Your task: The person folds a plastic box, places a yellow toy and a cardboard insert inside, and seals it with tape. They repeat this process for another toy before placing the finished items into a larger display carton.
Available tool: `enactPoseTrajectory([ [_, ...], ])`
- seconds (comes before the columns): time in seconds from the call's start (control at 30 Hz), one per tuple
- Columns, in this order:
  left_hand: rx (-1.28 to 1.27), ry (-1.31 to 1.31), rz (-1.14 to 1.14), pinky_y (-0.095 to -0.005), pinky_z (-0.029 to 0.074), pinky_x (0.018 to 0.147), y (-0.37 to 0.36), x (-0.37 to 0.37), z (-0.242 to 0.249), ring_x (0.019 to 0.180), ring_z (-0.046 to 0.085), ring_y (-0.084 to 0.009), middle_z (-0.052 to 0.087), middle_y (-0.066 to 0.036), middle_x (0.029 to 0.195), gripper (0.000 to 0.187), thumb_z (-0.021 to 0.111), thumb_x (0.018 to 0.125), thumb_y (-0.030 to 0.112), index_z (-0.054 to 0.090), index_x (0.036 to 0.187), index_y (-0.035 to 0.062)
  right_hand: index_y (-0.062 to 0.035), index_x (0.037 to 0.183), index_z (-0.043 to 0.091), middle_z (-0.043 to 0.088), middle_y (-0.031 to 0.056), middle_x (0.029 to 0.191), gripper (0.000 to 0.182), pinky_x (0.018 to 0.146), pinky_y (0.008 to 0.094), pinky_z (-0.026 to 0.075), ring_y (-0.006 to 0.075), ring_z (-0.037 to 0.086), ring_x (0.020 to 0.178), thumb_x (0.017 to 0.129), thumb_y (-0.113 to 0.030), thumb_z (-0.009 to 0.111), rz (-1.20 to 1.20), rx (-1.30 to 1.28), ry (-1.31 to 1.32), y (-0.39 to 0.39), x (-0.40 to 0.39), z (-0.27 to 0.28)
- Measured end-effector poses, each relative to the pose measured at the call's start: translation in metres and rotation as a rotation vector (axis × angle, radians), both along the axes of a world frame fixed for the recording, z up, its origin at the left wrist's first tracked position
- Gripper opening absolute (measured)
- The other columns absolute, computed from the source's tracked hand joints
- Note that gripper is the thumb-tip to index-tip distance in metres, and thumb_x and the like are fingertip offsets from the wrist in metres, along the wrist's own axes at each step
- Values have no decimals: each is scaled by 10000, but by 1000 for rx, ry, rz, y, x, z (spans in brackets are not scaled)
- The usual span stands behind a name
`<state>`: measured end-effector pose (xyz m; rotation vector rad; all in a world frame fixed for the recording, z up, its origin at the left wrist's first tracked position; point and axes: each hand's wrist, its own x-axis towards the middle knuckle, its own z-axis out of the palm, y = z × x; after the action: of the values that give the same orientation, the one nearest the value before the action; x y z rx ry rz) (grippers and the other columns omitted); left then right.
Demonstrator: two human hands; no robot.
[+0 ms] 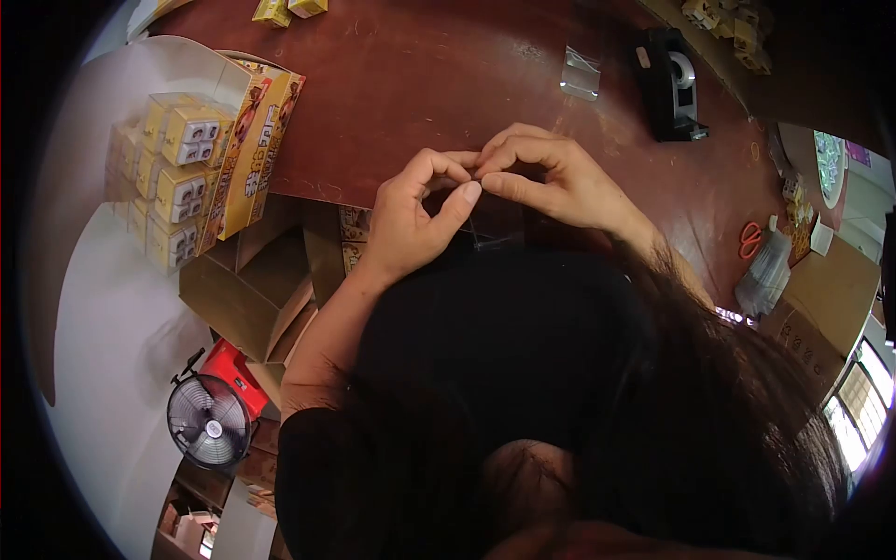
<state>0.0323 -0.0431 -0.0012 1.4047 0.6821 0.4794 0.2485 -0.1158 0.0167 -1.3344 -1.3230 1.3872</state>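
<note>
My left hand (415,210) and my right hand (551,177) meet over the near edge of the dark red table (401,93). The thumb and fingertips of each hand are pinched together, and the two pinches almost touch. Whatever lies between the fingertips is too small to make out. Just below the hands, a faint clear, shiny edge (490,245) shows against my black shirt. A small transparent piece (581,75) rests on the table beyond my right hand.
At the left stands an open yellow display box (252,154) with small clear-and-yellow packs (182,201). A black tape dispenser (667,84) is at the upper right; orange scissors (749,240) lie at the right. Cardboard boxes (247,289) and a fan (210,420) are lower left.
</note>
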Motion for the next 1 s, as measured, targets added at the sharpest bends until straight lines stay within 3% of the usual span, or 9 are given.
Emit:
enactPoseTrajectory([
  [0.17, -10, -157, 135, -329, 559, 894, -9, 1, -7, 1031, 690, -217, 667, -176, 1226, 230, 756, 907, 122, 599, 1025, 3, -76, 1126, 740, 622, 81, 1165, 267, 945, 349, 512, 205, 619, 1069, 886, -188, 774, 56, 176, -149, -9, 7, 1],
  [0.23, 298, -107, -42, -329, 563, 880, 1, -6, -16, 1063, 681, -224, 634, -197, 1285, 223, 779, 886, 130, 624, 1004, 22, -92, 1173, 736, 611, 81, 1188, 331, 961, 367, 512, 223, 602, 1104, 865, -199, 790, 100, 99, -46, -5, 9, 0],
  [0.37, 166, -36, 32, -311, 572, 822, 7, -10, 2, 1007, 698, -206, 639, -183, 1291, 180, 762, 896, 123, 620, 920, 16, -136, 1261, 678, 567, 69, 1238, 425, 944, 365, 527, 217, 557, 1183, 878, -286, 784, 251, 230, -99, 30, 17, -3],
  [0.47, 160, 100, -62, -313, 574, 809, 25, -25, 8, 998, 696, -206, 630, -186, 1303, 208, 764, 895, 141, 604, 868, 10, -91, 1397, 531, 537, 116, 1295, 574, 930, 365, 511, 226, 553, 1182, 901, -273, 753, 12, 313, -257, 105, 21, 3],
  [0.6, 88, 259, -163, -336, 561, 872, 37, -25, 24, 1110, 660, -232, 608, -216, 1335, 212, 744, 902, 105, 566, 820, 24, -102, 1385, 507, 558, 160, 1259, 584, 849, 407, 548, 301, 639, 1039, 897, -328, 736, -137, 606, -697, 233, -7, -30],
  [0.7, 158, 237, -130, -313, 573, 784, 41, -29, 25, 989, 692, -193, 621, -181, 1319, 247, 768, 887, 127, 567, 812, 7, -102, 1345, 492, 563, 173, 1230, 584, 854, 446, 554, 353, 653, 1003, 881, -359, 735, -169, 494, -816, 281, -48, -46],
  [0.87, -91, -147, 310, -271, 562, 834, 61, -49, 20, 1202, 567, -165, 517, -216, 1425, 280, 602, 976, 13, 456, 1213, 39, -60, 1246, 500, 582, 155, 1183, 547, 861, 399, 561, 290, 663, 1001, 823, -254, 787, -113, 442, -631, 277, -41, -42],
  [0.93, -119, -187, 457, -287, 569, 825, 69, -55, 20, 1142, 574, -149, 495, -201, 1449, 413, 559, 1002, 27, 389, 1378, 55, -42, 1252, 499, 606, 132, 1197, 574, 892, 343, 552, 217, 654, 1055, 794, -149, 828, -174, 424, -309, 241, -20, -7],
  [1.0, -152, -226, 514, -311, 566, 850, 70, -49, 19, 1083, 572, -142, 480, -161, 1454, 450, 511, 1041, 77, 358, 1464, 72, -53, 1249, 523, 675, 142, 1111, 610, 857, 361, 567, 272, 683, 1019, 745, -167, 848, -245, 579, -207, 189, 2, 36],
])
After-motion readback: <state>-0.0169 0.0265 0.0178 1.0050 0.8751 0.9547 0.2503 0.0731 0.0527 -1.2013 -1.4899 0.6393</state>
